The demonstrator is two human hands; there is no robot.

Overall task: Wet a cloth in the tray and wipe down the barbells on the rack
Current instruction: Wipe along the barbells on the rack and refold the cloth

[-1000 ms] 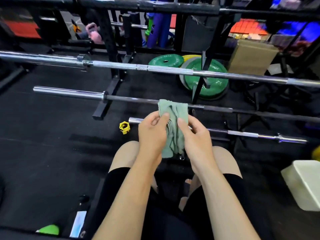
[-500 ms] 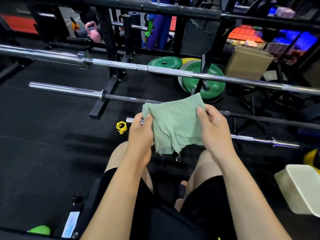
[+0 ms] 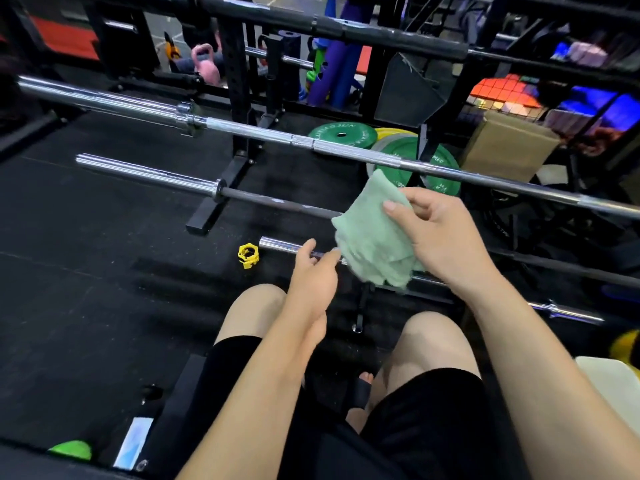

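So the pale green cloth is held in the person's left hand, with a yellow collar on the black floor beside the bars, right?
Not quite: in the head view the right hand holds the pale green cloth; the left hand holds nothing. The yellow collar does lie on the black floor.

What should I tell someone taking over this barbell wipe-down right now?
Right hand: grips the green cloth, bunched, in the air above the knees.
Left hand: off the cloth, fingers relaxed, holding nothing, over the lowest barbell.
Middle barbell and upper barbell lie across the rack, untouched at this moment.
White tray sits at the right edge, mostly out of view.
Done: cloth in hand; whether it is wet cannot be told.
Left: wipe each bar along its length.
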